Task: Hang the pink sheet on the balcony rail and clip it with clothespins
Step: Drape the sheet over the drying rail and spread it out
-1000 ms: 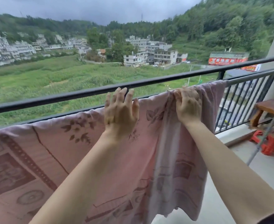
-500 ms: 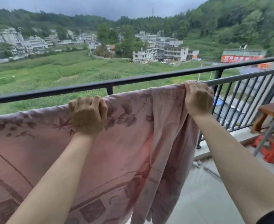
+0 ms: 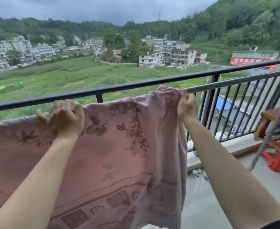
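Pink sheet (image 3: 112, 146) is draped over the grey inner rail (image 3: 218, 84), w/ its end bunched. Top fold is gripped by clenched left hand (image 3: 65, 118); corner is pinched by right hand (image 3: 186, 105), prob. to spread it flat before clipping. No clothespins seen.

A single wide-angle view from the person's head looks forward and slightly down across the balcony rail (image 3: 136, 85), which runs close by across the middle of the frame. Beyond the rail lie distant fields and buildings; below it, the near forearms and the balcony floor (image 3: 218, 195) fill the lower frame.
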`<state>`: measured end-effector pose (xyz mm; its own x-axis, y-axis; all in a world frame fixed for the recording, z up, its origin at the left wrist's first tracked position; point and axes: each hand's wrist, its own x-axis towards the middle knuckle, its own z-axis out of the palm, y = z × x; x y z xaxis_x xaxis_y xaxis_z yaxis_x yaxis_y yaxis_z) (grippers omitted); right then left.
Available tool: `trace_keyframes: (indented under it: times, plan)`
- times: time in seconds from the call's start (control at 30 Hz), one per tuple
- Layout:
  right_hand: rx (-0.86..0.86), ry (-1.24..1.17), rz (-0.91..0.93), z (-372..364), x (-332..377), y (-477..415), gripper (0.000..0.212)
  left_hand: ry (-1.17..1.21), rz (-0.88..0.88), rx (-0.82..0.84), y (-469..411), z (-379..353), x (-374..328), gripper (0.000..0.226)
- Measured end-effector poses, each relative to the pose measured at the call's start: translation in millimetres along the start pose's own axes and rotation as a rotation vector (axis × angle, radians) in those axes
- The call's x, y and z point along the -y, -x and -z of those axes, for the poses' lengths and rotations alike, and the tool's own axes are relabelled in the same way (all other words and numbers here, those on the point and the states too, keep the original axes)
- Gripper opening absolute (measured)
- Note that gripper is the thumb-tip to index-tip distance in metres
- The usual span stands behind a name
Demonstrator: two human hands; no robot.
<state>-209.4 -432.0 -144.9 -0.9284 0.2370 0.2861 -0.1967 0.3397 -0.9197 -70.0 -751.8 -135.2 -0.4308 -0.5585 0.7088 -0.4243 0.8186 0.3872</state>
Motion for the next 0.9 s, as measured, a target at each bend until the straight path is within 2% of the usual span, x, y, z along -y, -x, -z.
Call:
trace_keyframes:
  times: [0.03, 0.1, 0.17, 0.23, 0.33, 0.4, 0.47, 0.57, 0.63, 0.73, 0.83, 0.9]
  plan:
    - [0.098, -0.084, -0.079, -1, -3, 2, 0.058, 0.050, -0.040, 0.034, 2, -1, -17, 0.041]
    - [0.322, -0.089, -0.157, 4, -13, -1, 0.069, 0.135, -0.213, 0.128, 10, -3, -59, 0.042]
    - [0.479, -0.017, -0.142, 17, -18, -10, 0.076, 0.218, -0.371, 0.268, 12, -7, -107, 0.036]
    - [0.518, -0.040, -0.037, 31, -20, -25, 0.069, 0.370, -0.468, 0.444, 6, -16, -152, 0.031]
    - [0.354, -0.078, 0.187, 54, -12, -53, 0.059, 0.594, -0.531, 0.767, -9, -36, -213, 0.033]
    - [0.177, -0.006, 0.290, 69, -3, -75, 0.053, 0.603, -0.556, 0.921, -19, -52, -249, 0.034]
    - [-0.027, 0.027, 0.281, 88, 0, -104, 0.045, 0.551, -0.596, 1.079, -29, -67, -277, 0.030]
    - [-0.230, -0.073, 0.121, 124, -13, -152, 0.046, 0.542, -0.651, 1.242, -44, -87, -310, 0.018]
    - [-0.182, -0.186, 0.000, 146, -31, -179, 0.041, 0.575, -0.658, 1.221, -50, -105, -334, 0.015]
    - [0.144, -0.353, -0.228, 173, -52, -192, 0.045, 0.594, -0.702, 0.973, -48, -134, -379, 0.014]
    - [0.384, -0.232, -0.255, 201, -76, -193, 0.041, 0.626, -0.754, 0.738, -31, -153, -432, 0.022]
    - [0.362, -0.159, -0.312, 221, -88, -192, 0.050, 0.677, -0.777, 0.627, -14, -153, -468, 0.024]
